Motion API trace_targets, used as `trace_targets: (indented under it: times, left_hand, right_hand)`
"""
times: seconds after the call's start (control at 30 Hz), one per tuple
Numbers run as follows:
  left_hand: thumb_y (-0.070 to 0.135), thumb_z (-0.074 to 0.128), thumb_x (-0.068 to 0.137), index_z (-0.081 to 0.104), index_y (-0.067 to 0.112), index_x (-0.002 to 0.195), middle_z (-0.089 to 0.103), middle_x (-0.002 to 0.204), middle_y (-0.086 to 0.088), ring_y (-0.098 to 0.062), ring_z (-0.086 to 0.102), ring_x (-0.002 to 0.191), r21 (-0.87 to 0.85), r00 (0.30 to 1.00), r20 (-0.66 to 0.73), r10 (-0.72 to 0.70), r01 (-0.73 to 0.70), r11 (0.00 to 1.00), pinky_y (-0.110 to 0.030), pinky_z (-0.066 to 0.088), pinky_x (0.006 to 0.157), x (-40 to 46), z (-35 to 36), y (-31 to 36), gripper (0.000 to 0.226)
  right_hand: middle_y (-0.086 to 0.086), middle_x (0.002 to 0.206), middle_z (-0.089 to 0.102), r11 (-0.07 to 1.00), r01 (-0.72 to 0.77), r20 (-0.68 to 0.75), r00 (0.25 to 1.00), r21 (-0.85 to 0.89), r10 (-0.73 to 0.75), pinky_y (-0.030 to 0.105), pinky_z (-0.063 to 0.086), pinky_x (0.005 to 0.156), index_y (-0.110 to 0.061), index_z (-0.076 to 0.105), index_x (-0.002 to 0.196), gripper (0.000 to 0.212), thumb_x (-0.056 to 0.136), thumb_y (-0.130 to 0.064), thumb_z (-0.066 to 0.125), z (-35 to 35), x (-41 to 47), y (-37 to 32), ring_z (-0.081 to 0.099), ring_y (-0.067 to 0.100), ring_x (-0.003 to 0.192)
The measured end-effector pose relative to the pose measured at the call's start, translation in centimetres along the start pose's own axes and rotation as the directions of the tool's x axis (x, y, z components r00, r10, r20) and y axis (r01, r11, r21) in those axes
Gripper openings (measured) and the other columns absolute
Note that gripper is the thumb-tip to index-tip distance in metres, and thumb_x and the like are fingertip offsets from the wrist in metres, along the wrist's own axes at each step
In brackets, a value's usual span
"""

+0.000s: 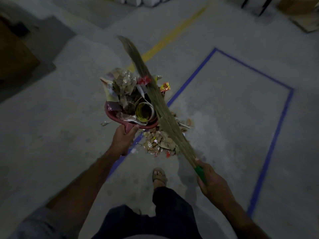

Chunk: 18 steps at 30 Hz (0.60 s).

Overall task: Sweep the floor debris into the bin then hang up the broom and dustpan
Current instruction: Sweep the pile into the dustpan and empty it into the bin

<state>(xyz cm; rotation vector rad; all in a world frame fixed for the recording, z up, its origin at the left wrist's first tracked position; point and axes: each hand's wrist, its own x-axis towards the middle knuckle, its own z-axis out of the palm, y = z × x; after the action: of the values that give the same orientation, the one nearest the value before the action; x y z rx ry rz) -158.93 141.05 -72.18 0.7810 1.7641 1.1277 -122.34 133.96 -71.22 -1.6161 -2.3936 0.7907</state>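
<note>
Two tools fill my hands: my left hand (pixel 122 138) grips the red dustpan (pixel 138 125) at frame centre (heaped with paper scraps), and my right hand (pixel 211 182) is wrapped around the broom (pixel 155 94) by its green handle at lower right. More debris (pixel 162 142) lies just below the pan, on blue floor tape (pixel 269 152).

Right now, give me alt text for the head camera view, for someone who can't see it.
A person's left hand holds a red dustpan heaped with litter, while the right hand holds a grass broom laid across it. More debris lies on the grey floor below.
</note>
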Motion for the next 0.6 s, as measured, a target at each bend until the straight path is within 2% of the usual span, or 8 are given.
trace_targets:
  times: [0.1, 0.23, 0.3, 0.4, 0.43, 0.53, 0.6]
  left_hand:
    - [0.027, 0.066, 0.096, 0.053, 0.009, 0.078, 0.043, 0.058, -0.010, -0.015, 0.037, 0.041, 0.004, 0.998, 0.050, 0.024, -0.025, 1.000, -0.023, 0.032, 0.043, -2.4, -1.4, 1.0, 0.029]
    - [0.029, 0.066, 0.096, 0.053, 0.011, 0.076, 0.046, 0.060, -0.010, -0.016, 0.041, 0.043, 0.047, 0.995, 0.081, 0.050, -0.054, 0.997, -0.026, 0.035, 0.045, -6.0, -3.2, 2.1, 0.030]
    - [0.028, 0.066, 0.097, 0.053, 0.012, 0.074, 0.046, 0.059, -0.009, -0.015, 0.040, 0.043, 0.040, 0.992, 0.110, 0.056, -0.061, 0.997, -0.026, 0.035, 0.045, -7.8, -3.7, 2.5, 0.030]
    - [0.025, 0.065, 0.097, 0.055, 0.011, 0.076, 0.045, 0.058, -0.004, -0.011, 0.038, 0.042, 0.033, 0.987, 0.145, 0.067, -0.072, 0.997, -0.024, 0.032, 0.043, -10.4, -3.4, 3.2, 0.027]
    - [0.024, 0.064, 0.098, 0.056, 0.010, 0.076, 0.045, 0.057, -0.003, -0.011, 0.037, 0.042, 0.037, 0.985, 0.159, 0.072, -0.079, 0.996, -0.023, 0.032, 0.042, -11.3, -2.9, 3.5, 0.027]
    - [0.021, 0.062, 0.099, 0.050, 0.012, 0.070, 0.041, 0.050, 0.003, -0.006, 0.034, 0.036, 0.038, 0.974, 0.204, 0.103, -0.113, 0.993, -0.021, 0.029, 0.038, -14.2, -0.5, 4.3, 0.033]
    - [0.026, 0.062, 0.099, 0.048, 0.011, 0.069, 0.039, 0.050, -0.001, -0.009, 0.034, 0.036, 0.076, 0.963, 0.241, 0.124, -0.146, 0.986, -0.022, 0.030, 0.039, -15.6, 1.5, 4.5, 0.036]
  right_hand:
    - [0.010, 0.128, 0.058, 1.000, -0.005, -0.080, 0.997, -0.011, 0.004, 0.037, 0.056, 0.057, -0.041, 0.021, 0.147, 0.074, 0.089, -0.026, 0.064, 0.5, -3.1, -2.4, 0.064, 0.023, 0.076]
    - [0.006, 0.130, 0.056, 0.999, -0.036, -0.132, 0.991, -0.034, 0.032, 0.038, 0.057, 0.063, -0.039, 0.020, 0.146, 0.058, 0.094, -0.047, 0.044, 1.1, -7.4, -6.5, 0.064, 0.022, 0.078]
    - [0.011, 0.127, 0.058, 0.998, -0.051, -0.149, 0.988, -0.039, 0.044, 0.037, 0.056, 0.058, -0.032, 0.025, 0.146, 0.061, 0.092, -0.038, 0.052, 1.1, -9.2, -7.9, 0.064, 0.024, 0.072]
    - [0.020, 0.109, 0.065, 0.997, -0.062, -0.184, 0.982, -0.044, 0.053, 0.031, 0.050, 0.048, -0.021, 0.033, 0.142, 0.069, 0.083, -0.021, 0.070, 1.0, -11.9, -8.7, 0.063, 0.027, 0.061]
    - [0.020, 0.106, 0.066, 0.996, -0.066, -0.206, 0.977, -0.062, 0.052, 0.031, 0.050, 0.046, -0.019, 0.034, 0.142, 0.069, 0.082, -0.021, 0.069, 1.1, -12.8, -8.4, 0.063, 0.028, 0.060]
    - [0.017, 0.106, 0.066, 0.988, -0.127, -0.267, 0.958, -0.084, 0.100, 0.037, 0.052, 0.045, -0.023, 0.029, 0.145, 0.062, 0.087, -0.036, 0.046, 0.4, -15.7, -7.1, 0.061, 0.026, 0.060]
    - [0.014, 0.100, 0.066, 0.983, -0.169, -0.291, 0.946, -0.066, 0.143, 0.038, 0.052, 0.046, -0.027, 0.025, 0.146, 0.063, 0.088, -0.035, 0.047, -0.4, -18.0, -6.0, 0.059, 0.024, 0.059]
